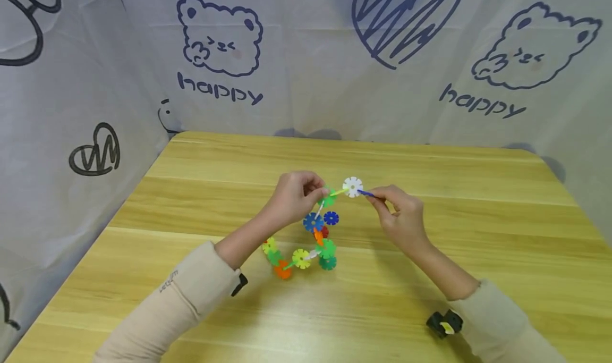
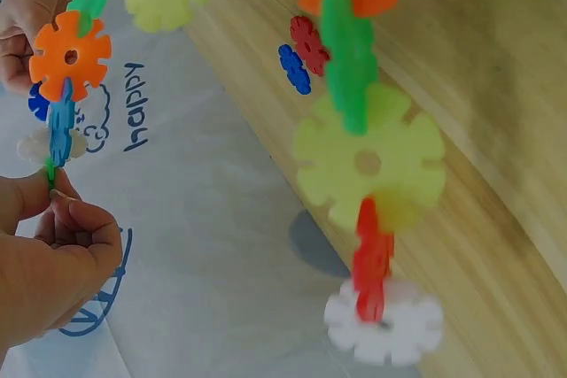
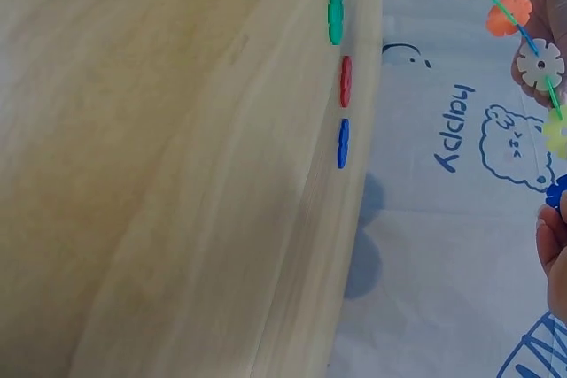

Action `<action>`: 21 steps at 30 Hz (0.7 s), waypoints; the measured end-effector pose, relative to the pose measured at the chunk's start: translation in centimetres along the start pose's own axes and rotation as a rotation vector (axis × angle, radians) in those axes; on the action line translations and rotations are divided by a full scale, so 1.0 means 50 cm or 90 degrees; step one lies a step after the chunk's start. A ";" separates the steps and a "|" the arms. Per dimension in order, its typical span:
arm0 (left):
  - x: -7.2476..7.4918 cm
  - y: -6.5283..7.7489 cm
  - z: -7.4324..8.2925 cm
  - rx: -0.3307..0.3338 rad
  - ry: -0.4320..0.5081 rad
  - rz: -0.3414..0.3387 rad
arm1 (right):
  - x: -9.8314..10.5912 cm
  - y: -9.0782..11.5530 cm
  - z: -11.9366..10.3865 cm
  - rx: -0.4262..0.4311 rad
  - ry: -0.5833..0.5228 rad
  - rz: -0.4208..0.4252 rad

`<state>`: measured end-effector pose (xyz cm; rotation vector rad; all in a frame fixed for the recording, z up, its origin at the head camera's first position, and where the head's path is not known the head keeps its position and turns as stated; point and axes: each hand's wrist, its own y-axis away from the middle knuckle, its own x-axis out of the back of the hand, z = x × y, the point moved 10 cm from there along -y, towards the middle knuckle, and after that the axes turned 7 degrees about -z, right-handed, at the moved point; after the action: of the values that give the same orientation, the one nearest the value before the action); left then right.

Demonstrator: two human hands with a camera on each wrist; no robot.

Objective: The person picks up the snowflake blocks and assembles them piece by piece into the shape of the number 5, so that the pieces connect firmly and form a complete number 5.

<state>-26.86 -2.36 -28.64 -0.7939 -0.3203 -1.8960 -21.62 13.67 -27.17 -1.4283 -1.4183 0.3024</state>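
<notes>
My left hand [image 1: 295, 197] pinches a green notched plastic disc [image 1: 330, 197] in a chain of interlocked discs. The chain hangs below it, with a blue disc [image 1: 313, 222], an orange disc [image 1: 282, 270] and a yellow disc [image 1: 301, 259] among several others. A white disc [image 2: 383, 320] at its lower end shows in the left wrist view. On the other side, a yellow disc seen edge-on links to a white disc [image 1: 353, 186]. My right hand [image 1: 402, 217] pinches a dark blue disc [image 1: 365, 193], also edge-on, whose rim meets that white disc.
Loose discs lie on the wooden table [image 1: 430, 299]: a dark blue one [image 1: 331, 218], a red one [image 3: 345, 82] and a teal-green one [image 1: 328, 262]. White cloth [image 1: 311, 76] with drawings hangs behind the table. Black wrist gear [image 1: 444, 323] sits by the right sleeve.
</notes>
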 end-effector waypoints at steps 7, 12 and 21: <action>-0.003 -0.001 0.008 -0.004 0.004 -0.008 | 0.002 -0.001 0.004 0.005 -0.019 -0.009; -0.008 0.001 0.015 -0.011 0.011 -0.010 | 0.004 0.001 0.004 0.014 -0.011 -0.008; -0.009 -0.001 0.015 -0.016 0.027 0.000 | 0.021 -0.017 0.002 0.016 0.014 0.015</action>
<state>-26.52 -1.60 -28.40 -0.7696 -0.2700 -1.9169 -21.90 14.38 -26.05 -1.4240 -1.3765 0.3172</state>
